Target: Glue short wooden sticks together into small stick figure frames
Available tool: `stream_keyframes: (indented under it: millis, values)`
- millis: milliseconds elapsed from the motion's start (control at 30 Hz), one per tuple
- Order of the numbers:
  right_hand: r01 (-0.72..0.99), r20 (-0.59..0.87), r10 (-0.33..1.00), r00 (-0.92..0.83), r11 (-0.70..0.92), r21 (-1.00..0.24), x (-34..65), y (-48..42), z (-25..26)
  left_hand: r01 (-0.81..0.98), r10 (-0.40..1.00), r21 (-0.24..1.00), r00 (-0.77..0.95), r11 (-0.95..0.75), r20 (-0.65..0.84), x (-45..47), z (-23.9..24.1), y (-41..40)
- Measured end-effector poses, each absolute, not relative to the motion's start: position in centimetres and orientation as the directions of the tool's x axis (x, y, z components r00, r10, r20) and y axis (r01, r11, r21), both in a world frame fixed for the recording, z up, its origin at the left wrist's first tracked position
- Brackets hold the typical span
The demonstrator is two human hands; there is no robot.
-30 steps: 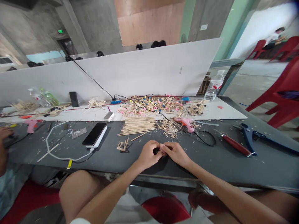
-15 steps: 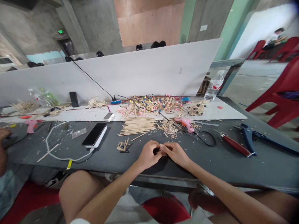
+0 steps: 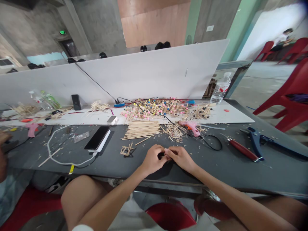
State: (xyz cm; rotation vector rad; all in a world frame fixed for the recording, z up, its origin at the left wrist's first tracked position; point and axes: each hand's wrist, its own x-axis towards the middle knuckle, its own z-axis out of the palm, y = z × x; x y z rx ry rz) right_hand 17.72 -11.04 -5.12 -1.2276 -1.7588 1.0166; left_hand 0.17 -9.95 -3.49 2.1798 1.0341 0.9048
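Observation:
My left hand [image 3: 156, 158] and my right hand [image 3: 181, 158] meet over the front of the dark table [image 3: 231, 170], fingertips pinched together. Whatever lies between the fingers is hidden or too small to name. To the left of my left hand stands a small frame of glued wooden sticks [image 3: 126, 149]. Beyond my hands lies a row of thin wooden sticks [image 3: 141, 129], with one loose stick [image 3: 142, 141] in front of it. A heap of short stick scraps [image 3: 175, 132] is beside the row, and a pink glue gun [image 3: 190, 127] rests at its right.
Pliers [image 3: 255, 144] and a red-handled knife [image 3: 244, 150] lie at the right. A phone on a white power bank [image 3: 98, 139] with a cable is at the left. Behind are a pile of colour-tipped stick pieces [image 3: 163, 107], a water bottle [image 3: 220, 88] and a white panel [image 3: 144, 77]. Another person's hand [image 3: 4, 138] shows far left.

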Motion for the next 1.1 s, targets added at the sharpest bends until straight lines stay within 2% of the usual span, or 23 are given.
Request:
stream_keyframes:
  millis: [233, 1100]
  values:
    - [0.323, 0.125, 0.96, -0.252, 0.205, -0.924, 17.63, -11.02, -5.18, 0.446, 0.814, 0.705, 0.473, -0.551, 0.338, 0.1, -3.56, -10.01]
    - [0.345, 0.13, 0.954, -0.27, 0.221, -0.912, 17.73, -11.12, -5.08, 0.445, 0.812, 0.705, 0.48, -0.552, 0.333, 0.12, -3.53, -10.02]
